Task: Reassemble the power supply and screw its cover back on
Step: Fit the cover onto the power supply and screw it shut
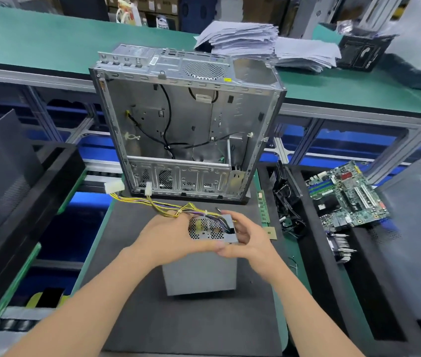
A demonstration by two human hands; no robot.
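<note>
Bright, even overhead light; the power supply (200, 275) casts only a faint near shadow. Far right glares white; edges bend and smear.

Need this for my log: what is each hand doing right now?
Left hand: grips the top end of the power supply.
Right hand: grips the same top end.

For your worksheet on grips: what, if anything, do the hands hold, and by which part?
The grey metal power supply box, by its perforated top end: left hand on the left edge, right hand on the right edge.
</note>
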